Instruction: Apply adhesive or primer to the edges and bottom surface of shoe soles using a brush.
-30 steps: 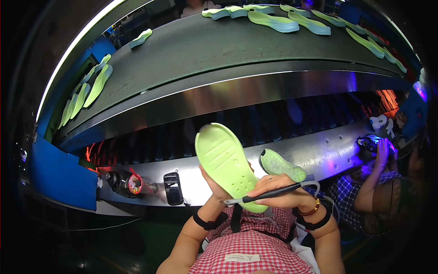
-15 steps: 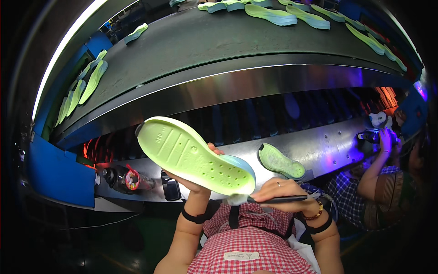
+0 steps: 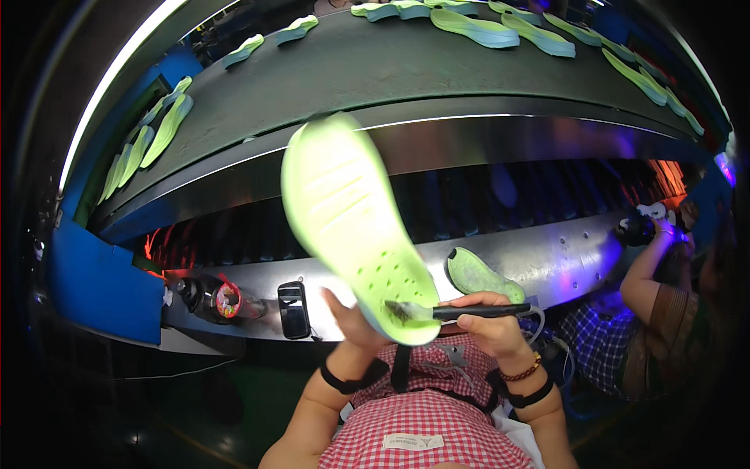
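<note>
A lime-green shoe sole (image 3: 336, 195), blurred by motion, stands tilted before me with its holed end toward me. My left hand (image 3: 361, 327) grips that end from behind; the thumb shows at its left edge, and the other fingers are mostly hidden. Between the fingers of my right hand (image 3: 496, 327) is a black-handled brush (image 3: 480, 311). Its pale bristles lie over the holed part of the sole. Just beyond my right hand, a second green sole (image 3: 478, 273) rests on the metal ledge (image 3: 539, 262).
Beyond the ledge runs a dark conveyor belt (image 3: 328, 86) carrying several green-and-blue soles (image 3: 473, 28). A phone (image 3: 294, 310), a dark bottle (image 3: 200, 295) and a colourful container (image 3: 228, 300) stand at the left. On the right, another person's arm (image 3: 648, 270) reaches over the ledge.
The held sole has swung more upright, its far end moving right and away from me. The brush has moved up from the sole's near edge onto its holed face. Soles on the belt have shifted right.
</note>
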Demonstrator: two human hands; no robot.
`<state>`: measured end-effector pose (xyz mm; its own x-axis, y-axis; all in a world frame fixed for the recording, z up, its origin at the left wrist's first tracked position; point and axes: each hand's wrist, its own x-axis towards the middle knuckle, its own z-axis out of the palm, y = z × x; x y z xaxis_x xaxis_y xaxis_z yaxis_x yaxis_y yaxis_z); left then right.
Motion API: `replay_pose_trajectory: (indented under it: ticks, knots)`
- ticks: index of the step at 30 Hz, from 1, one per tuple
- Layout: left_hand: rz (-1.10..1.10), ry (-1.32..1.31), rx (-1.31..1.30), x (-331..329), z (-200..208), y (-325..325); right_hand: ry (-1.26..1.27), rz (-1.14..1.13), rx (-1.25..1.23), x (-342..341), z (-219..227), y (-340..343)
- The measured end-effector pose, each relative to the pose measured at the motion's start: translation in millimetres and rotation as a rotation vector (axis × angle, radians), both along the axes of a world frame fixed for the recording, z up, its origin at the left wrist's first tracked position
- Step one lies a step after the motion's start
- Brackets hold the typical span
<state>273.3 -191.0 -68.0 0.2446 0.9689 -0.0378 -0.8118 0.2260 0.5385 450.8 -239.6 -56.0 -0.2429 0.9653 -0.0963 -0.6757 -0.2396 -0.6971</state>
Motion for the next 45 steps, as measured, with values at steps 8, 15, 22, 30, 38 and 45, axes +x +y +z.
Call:
replay_pose_trajectory:
  ticks: [8,15,22,30,38,45]
  knots:
    - [-0.503,-0.114,0.064,-28,-40,14,-0.634,0.300,0.464,17,28,-2]
    - [-0.792,-0.162,-0.213,-33,-31,27,-0.794,0.372,0.754,23,42,0]
    - [-0.987,0.174,-0.204,-30,-2,34,-0.848,0.344,0.854,40,44,15]
    - [-0.871,0.410,-0.224,-45,10,31,-1.006,0.325,0.841,53,38,9]
    - [-0.341,0.745,-0.317,-38,71,-7,-0.895,0.120,0.728,58,26,1]
    - [-0.079,1.060,0.216,-54,52,-11,-0.916,-0.065,0.603,61,31,-3]
